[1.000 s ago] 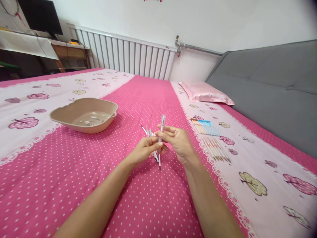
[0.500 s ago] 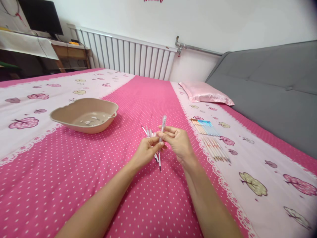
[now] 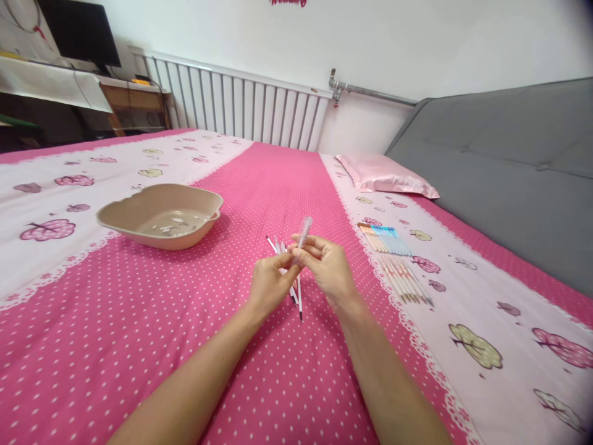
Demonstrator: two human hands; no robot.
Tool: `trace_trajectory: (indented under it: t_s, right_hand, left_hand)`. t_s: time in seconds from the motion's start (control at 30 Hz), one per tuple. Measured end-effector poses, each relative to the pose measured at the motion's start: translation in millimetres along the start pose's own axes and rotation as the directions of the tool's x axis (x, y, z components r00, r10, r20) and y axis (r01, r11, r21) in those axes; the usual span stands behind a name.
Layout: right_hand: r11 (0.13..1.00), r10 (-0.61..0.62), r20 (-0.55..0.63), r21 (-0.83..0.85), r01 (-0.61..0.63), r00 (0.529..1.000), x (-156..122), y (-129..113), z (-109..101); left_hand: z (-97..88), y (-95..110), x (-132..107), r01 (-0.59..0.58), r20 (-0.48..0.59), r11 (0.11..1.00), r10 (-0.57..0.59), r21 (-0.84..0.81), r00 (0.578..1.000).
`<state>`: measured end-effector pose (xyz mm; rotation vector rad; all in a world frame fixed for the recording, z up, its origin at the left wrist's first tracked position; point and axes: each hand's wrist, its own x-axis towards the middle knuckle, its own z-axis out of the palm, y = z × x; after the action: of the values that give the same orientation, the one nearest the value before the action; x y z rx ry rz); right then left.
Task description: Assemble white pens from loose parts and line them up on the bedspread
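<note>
Your left hand [image 3: 271, 281] and right hand [image 3: 331, 270] both pinch one slim clear tube [image 3: 304, 228] between their fingers, the left lower down, the right higher, its top leaning slightly right. You hold it above the pink dotted bed [image 3: 282, 377], near white sticks [image 3: 299, 298] partly hidden by your hands. Pens [image 3: 385, 240] lie in rows to your right; a beige basin [image 3: 197, 236] holding white scraps [image 3: 165, 229] sits left.

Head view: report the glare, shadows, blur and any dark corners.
In the head view, the wall shows no harsh glare; there, a soft shadow falls beside the basin; the clear tube looks blurred in the head view, any print unreadable; that view's upper right corner darkens.
</note>
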<state>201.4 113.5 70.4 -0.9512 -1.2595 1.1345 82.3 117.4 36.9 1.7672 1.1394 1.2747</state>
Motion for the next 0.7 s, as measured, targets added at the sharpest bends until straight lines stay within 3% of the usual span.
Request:
trace_trajectory:
  t_s: [0.13, 0.23, 0.37, 0.5, 0.7]
  right_hand:
    - [0.994, -0.045, 0.029, -0.099, 0.048, 0.999, 0.8, 1.4, 2.0]
    - [0.983, -0.048, 0.014, -0.175, 0.049, 0.999, 0.6, 0.6, 1.6]
    - [0.970, 0.092, 0.048, -0.230, -0.078, 0.995, -2.1, 2.0, 2.2]
    - [0.938, 0.185, 0.077, -0.312, -0.153, 0.980, -5.5, 9.9, 8.9]
    - [0.895, 0.059, -0.056, -0.439, -0.078, 0.997, -8.9, 25.5, 22.6]
  left_hand:
    - [-1.0, -0.7, 1.9, -0.013, -0.041, 0.997, 0.010, -0.074, 0.999]
    - [-3.2, -3.2, 4.3, 0.034, -0.131, 0.993, -0.048, -0.111, 0.990]
    - [-7.5, -5.8, 7.0, 0.138, -0.282, 0.986, -0.160, -0.095, 0.946]
    - [-9.5, -6.6, 7.7, 0.211, -0.345, 0.973, -0.231, -0.096, 0.910]
    - [-8.7, -11.0, 6.4, 0.255, -0.387, 0.962, -0.274, -0.099, 0.881]
